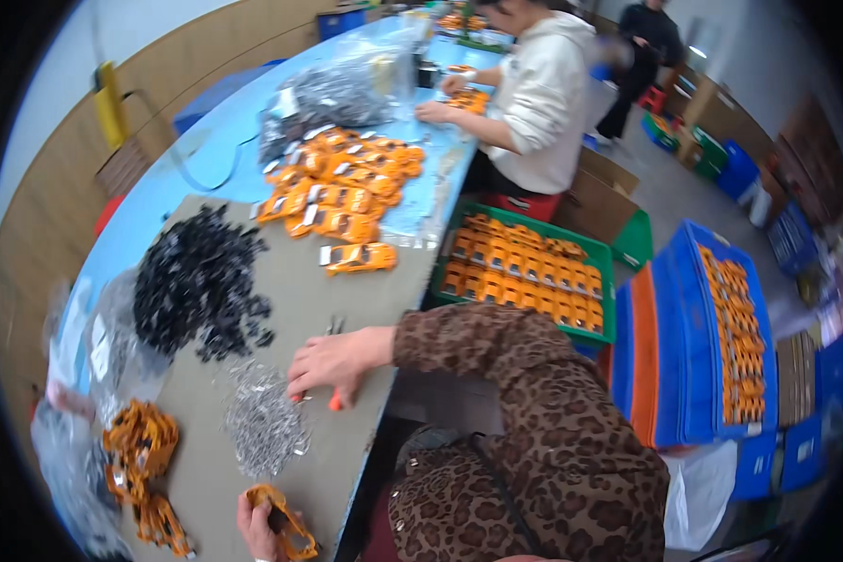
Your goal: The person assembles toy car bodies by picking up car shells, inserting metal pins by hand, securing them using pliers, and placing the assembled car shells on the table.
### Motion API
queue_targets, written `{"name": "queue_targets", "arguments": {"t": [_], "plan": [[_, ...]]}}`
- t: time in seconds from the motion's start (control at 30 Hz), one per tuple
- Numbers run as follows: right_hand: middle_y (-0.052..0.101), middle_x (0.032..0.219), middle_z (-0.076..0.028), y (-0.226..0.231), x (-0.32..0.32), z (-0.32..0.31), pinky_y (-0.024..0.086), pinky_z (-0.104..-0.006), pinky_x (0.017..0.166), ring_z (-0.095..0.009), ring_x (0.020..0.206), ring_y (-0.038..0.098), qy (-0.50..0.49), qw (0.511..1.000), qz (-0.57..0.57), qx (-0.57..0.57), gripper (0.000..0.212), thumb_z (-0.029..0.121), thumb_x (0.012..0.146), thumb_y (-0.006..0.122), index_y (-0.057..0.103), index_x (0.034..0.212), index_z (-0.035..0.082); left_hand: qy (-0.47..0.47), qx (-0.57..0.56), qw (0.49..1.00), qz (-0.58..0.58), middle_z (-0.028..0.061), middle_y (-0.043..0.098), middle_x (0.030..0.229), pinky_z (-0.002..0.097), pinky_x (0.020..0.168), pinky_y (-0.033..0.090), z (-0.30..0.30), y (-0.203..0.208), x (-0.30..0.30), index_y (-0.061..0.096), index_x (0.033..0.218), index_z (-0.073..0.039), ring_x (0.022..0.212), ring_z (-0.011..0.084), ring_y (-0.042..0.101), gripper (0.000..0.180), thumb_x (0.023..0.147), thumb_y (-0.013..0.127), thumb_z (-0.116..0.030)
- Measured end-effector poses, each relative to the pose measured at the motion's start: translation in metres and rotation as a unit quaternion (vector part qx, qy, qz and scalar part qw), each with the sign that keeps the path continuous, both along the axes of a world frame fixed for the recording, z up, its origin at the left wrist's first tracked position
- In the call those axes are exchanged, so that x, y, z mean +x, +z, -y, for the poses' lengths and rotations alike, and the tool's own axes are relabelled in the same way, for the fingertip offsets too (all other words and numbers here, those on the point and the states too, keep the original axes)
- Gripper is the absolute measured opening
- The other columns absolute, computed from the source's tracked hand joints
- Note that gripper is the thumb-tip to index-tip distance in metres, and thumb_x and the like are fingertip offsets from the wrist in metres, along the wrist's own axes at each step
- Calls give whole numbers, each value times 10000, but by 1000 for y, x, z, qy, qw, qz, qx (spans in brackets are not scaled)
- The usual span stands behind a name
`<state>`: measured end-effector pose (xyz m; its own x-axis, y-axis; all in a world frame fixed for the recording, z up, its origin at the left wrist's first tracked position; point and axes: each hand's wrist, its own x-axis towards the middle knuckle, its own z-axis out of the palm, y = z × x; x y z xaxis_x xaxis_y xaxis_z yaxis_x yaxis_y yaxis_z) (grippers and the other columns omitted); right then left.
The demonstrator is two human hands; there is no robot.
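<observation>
Though hollow, rounded orng shell (288,518) in L hand (257,529).

Field of glossy orange plastic shells (342,183) on a matt grey sheet (314,295).
Hollow shell (302,546) at lower edge: same smooth, shiny plastic. Black parts (192,281): look like hard plastic, glinting at edges. Small pieces (264,421): bright, reflective; metal or clear plastic, cannot tell. Tool (335,403): metallic tips, smooth orange grips. Counter (206,155): smooth, pale blue. Bag (117,351): clear film, crinkled, shiny. Blue crates (670,347): smooth moulded plastic. Carton (601,192): matt brown cardboard. Leopard-print sleeve (525,375): soft-looking matt cloth. Wall (234,66): smooth, wood-look panels.
</observation>
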<state>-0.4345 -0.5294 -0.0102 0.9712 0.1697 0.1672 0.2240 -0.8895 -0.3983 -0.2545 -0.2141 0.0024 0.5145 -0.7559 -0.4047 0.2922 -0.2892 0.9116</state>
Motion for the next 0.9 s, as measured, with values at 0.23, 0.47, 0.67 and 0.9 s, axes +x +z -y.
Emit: {"name": "queue_targets", "arguments": {"t": [0.23,0.47,0.67,0.9], "plan": [[601,903,-64,7,9,26,466,-411,774,-214,926,585,29,990,121,62,617,199,599,793,544,1160,129,-50,61,996,-38,63,600,858,345,589,518,-5,-16,14,566,1133,-107,716,204,599,290,878,573,-243],[595,917,-84,65,53,-12,564,-414,678,-243,856,654,10,515,159,842,289,119,778,661,558,1038,48,-55,6,997,-53,100,592,815,357,520,555,-18,-17,27,542,1008,0,632,210,609,229,807,454,-67],[553,1193,-162,42,73,-59,515,-489,821,-298,1045,575,115,506,137,844,643,503,894,528,446,1343,49,-154,20,988,-11,65,603,900,328,612,559,7,-15,35,566,1098,-22,730,170,620,272,842,516,-99],[547,1183,-107,11,141,-117,464,-440,790,-247,986,514,301,483,30,822,839,683,800,562,446,1363,71,-150,-4,986,-74,58,648,928,264,687,544,-17,-30,47,591,1089,11,761,99,619,252,851,522,-30]]}}
